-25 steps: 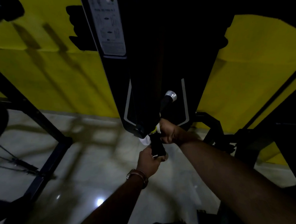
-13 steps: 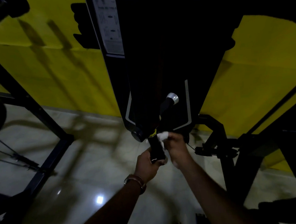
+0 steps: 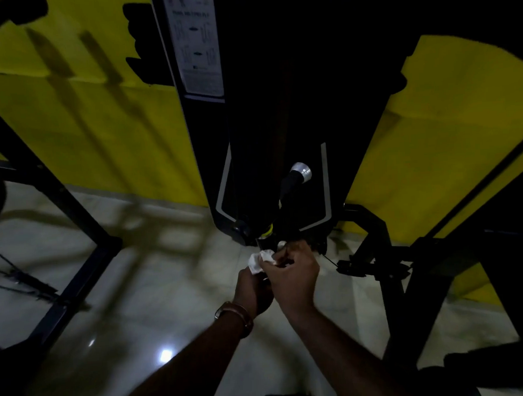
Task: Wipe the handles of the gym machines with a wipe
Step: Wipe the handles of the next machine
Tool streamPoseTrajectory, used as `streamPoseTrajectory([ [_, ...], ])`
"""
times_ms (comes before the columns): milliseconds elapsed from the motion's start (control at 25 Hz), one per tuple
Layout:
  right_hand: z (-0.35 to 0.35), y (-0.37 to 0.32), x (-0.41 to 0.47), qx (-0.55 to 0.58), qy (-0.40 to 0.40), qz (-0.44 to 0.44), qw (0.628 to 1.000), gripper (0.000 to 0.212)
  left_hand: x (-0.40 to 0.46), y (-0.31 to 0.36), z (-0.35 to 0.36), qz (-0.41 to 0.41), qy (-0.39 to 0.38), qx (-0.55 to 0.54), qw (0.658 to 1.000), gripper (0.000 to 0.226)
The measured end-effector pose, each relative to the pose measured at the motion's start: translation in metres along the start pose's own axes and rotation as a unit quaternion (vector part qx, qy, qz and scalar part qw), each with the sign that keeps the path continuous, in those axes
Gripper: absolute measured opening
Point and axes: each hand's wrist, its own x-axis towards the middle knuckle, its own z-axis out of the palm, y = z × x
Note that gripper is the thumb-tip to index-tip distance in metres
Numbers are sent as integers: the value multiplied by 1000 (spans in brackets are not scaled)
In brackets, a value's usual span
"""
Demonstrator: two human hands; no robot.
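Right hand (image 3: 292, 275) fingers curled round wipe (image 3: 259, 260)

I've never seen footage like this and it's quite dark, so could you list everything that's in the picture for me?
wipe: one, white, crumpled between the two hands at the lower handle
lower handle: one, black with a yellow band, mostly hidden by the hands
upper handle: one, black with a silver end cap, above the hands
gym machine: one, black, upright in the centre
instruction label: one, pale, on the machine's left edge
wall: yellow, behind the machine
floor: pale glossy tiles
black frame: at left, on the floor
wristband: one, brownish, on the left wrist
left hand: grips below the wipe
right hand: holds the wipe
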Motion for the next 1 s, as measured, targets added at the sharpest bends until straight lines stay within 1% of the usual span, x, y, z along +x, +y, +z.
streamPoseTrajectory([
  [80,6,-9,9,12,-5,-16,1000,37,2,-1,0,-20,2,16,1000,28],
  [160,10,-19,17,12,-1,-46,999,34,0,1,-1,4,-9,19,1000,21],
  [200,11,-18,16,8,-1,-49,999,34,0,3,-1,-1,-3,2,1000,17],
  [240,9,-12,12,-2,-5,-35,999,35,0,0,1,-4,14,-37,999,14],
  [280,7,-5,4,-12,-8,-8,1000,36,-1,0,2,-26,31,-60,997,15],
  [360,1,4,-9,-16,-5,37,999,36,-2,2,-2,-33,17,-47,998,19],
  [400,0,1,-8,-11,-1,31,999,35,-3,3,-2,-31,-2,-47,998,17],
  [440,0,-5,0,-5,7,5,1000,33,-3,5,-3,-21,-11,-47,999,13],
  [520,1,-20,16,6,13,-51,999,23,-5,9,-5,27,0,-7,1000,19],
  [560,-1,-23,19,11,11,-65,998,18,-6,9,-4,34,2,-3,999,21],
  [600,-3,-18,17,14,7,-62,998,16,-7,8,-4,30,4,-19,999,21],
  [720,-15,6,-6,8,-13,-13,1000,21,-7,2,-2,-18,-6,-148,989,23],
  [760,-17,8,-7,14,-17,-3,1000,23,-6,-1,-1,-20,-9,-165,986,25],
  [920,-10,-8,19,69,-38,23,997,31,-4,-9,4,-17,-29,-123,992,37],
  [1000,-13,2,14,49,-44,7,998,25,-3,-12,4,-17,-18,-141,990,36],
])
